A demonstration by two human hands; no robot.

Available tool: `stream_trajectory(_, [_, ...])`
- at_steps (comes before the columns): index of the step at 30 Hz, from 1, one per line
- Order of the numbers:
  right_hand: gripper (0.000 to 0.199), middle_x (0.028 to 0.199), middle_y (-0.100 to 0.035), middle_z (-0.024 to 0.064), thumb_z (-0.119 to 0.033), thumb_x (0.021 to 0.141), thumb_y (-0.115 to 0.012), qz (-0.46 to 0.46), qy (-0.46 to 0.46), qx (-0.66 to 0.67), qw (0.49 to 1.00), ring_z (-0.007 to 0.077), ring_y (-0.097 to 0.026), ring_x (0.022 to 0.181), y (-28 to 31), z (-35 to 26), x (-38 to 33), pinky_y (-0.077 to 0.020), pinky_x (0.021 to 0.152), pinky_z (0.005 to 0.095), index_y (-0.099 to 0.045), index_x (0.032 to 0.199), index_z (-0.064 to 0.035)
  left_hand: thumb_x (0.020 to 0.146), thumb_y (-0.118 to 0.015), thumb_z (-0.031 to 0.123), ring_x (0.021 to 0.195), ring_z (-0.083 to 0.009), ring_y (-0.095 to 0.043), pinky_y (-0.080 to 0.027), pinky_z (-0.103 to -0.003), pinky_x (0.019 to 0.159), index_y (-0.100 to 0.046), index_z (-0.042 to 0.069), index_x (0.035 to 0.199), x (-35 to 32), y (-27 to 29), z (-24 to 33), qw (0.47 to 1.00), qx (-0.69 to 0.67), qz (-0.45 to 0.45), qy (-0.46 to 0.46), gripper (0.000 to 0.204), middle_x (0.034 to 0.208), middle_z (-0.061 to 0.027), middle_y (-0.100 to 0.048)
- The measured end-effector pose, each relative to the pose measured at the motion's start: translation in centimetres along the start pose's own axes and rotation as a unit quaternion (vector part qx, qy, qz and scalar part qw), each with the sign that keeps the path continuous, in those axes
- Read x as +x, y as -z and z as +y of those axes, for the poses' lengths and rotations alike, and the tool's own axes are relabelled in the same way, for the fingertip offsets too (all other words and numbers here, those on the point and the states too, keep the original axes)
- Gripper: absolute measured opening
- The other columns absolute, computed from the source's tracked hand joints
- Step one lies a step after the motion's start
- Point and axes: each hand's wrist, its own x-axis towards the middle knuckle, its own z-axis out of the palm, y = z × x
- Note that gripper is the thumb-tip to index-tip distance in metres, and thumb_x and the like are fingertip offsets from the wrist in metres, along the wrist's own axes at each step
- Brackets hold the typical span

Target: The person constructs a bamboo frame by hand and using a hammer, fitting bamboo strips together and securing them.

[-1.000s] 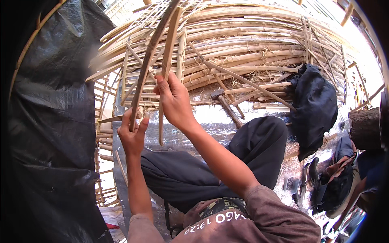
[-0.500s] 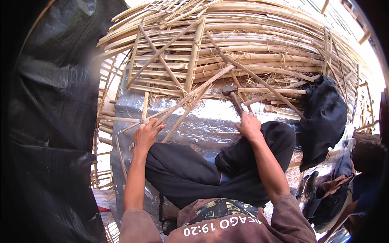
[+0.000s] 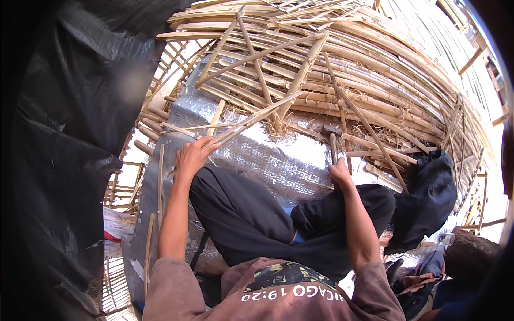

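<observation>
My left hand (image 3: 193, 158) is closed around the near ends of bamboo strips (image 3: 256, 119) that slant away to the upper right, their far tips close to a slatted bamboo frame (image 3: 262, 67). In my right hand (image 3: 339, 172) is the wooden handle of a hammer (image 3: 332, 140), its dark metal head pointing away from me, just above the silvery sheet. The slatted frame has crossed braces and lies beyond my left hand. Both forearms reach forward past my crossed legs.
I sit on a shiny silver sheet (image 3: 251, 160). Long split bamboo poles (image 3: 385, 88) are stacked across the far side. Black plastic sheeting (image 3: 69, 134) hangs at the left. A dark cloth (image 3: 425, 198) lies at the right, near a log (image 3: 471, 251).
The view has turned, so the bamboo appears tilted and shifted right. My left hand has closed more tightly on the strips, which now lie together. The hammer stays in my right hand.
</observation>
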Motion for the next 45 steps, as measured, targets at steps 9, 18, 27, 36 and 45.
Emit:
stream_trajectory(9, [0.020,0.073,-0.048,0.0009,-0.014,0.086,-0.059,-0.223,-0.140,0.497,0.827,0.0042,-0.041,0.051,8.0,-11.2,-6.1,-0.0366,0.038,0.0180,-0.044,0.095,-0.0051,0.086,-0.064,0.061,0.106,-0.0364,-0.066,-0.051,-0.047,0.090,-0.069,0.026,0.121,1.0,-1.3,-2.6,0.992,-0.104,-0.076,0.004,0.050,0.108,-0.0149,-0.072])
stream_trajectory(18, [0.020,0.075,-0.040,-0.0018,-0.006,0.098,-0.055,-0.300,0.110,0.602,0.732,-0.0016,-0.036,0.047,20.9,-23.4,-24.7,-0.0303,0.031,0.0123,-0.045,0.115,-0.0002,0.092,-0.060,0.054,0.109,-0.0354,-0.065,-0.049,-0.047,0.093,-0.069,0.024,0.119,-2.6,2.1,-1.4,0.994,-0.092,-0.052,0.011,0.041,0.113,-0.0128,-0.071])
stream_trajectory(27, [0.034,0.067,-0.037,-0.0007,-0.002,0.097,-0.050,-0.281,0.176,0.655,0.679,0.0002,-0.031,0.037,22.0,-21.3,-29.2,-0.0271,0.026,0.0164,-0.035,0.127,0.0060,0.093,-0.064,0.045,0.103,-0.0343,-0.067,-0.051,-0.042,0.087,-0.068,0.016,0.123,-2.4,5.0,-5.8,0.989,-0.122,-0.038,-0.079,0.042,0.106,-0.0201,-0.071])
stream_trajectory(36, [0.040,0.063,-0.037,-0.0010,-0.004,0.095,-0.054,-0.163,0.104,0.639,0.745,0.0020,-0.034,0.037,22.8,-12.5,-27.0,-0.0305,0.027,0.0179,-0.030,0.127,0.0010,0.092,-0.066,0.044,0.085,-0.0379,-0.069,-0.050,-0.044,0.074,-0.069,0.013,0.116,-1.5,1.7,-6.1,0.993,-0.063,-0.086,-0.048,0.039,0.084,-0.0206,-0.069])
stream_trajectory(45, [0.040,0.072,-0.038,0.0006,-0.005,0.098,-0.051,-0.181,0.072,0.710,0.677,0.0035,-0.039,0.043,24.0,-13.1,-17.6,-0.0343,0.030,0.0167,-0.027,0.130,0.0018,0.086,-0.073,0.043,0.098,-0.0404,-0.067,-0.051,-0.047,0.080,-0.057,0.012,0.128,-0.5,-2.4,-6.1,0.995,-0.041,-0.092,-0.009,0.055,0.104,-0.0203,-0.069])
